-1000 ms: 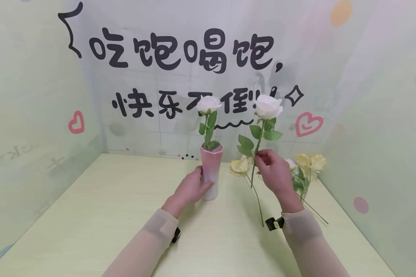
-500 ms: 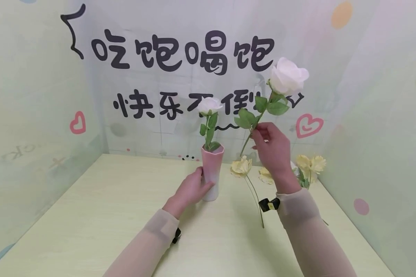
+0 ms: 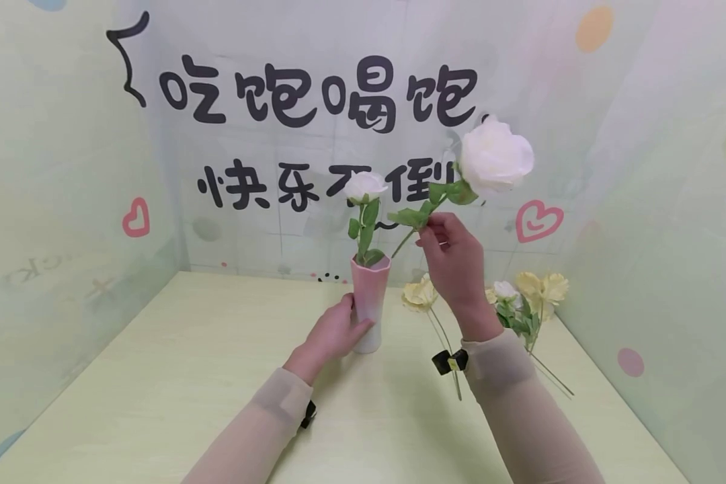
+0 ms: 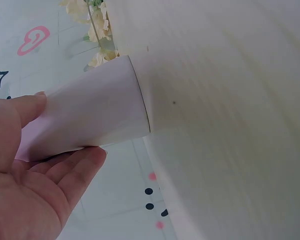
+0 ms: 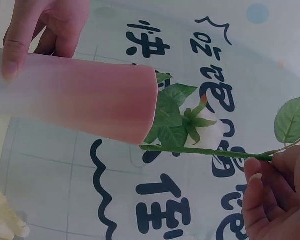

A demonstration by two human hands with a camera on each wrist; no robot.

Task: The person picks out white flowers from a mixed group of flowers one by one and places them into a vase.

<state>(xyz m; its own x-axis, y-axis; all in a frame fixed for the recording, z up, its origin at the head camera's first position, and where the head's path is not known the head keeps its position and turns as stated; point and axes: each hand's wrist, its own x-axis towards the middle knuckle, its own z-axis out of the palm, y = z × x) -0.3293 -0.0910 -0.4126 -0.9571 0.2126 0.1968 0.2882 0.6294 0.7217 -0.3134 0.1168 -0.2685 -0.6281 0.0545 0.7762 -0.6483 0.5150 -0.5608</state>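
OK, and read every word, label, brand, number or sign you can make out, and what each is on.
"吃饱喝饱": back wall, upper line.
"快乐不倒": back wall, lower line, partly behind the standing rose and held rose.
Left wall: slanted lettering, too faint to read surely.
Black wrist device: any marking too small to read.
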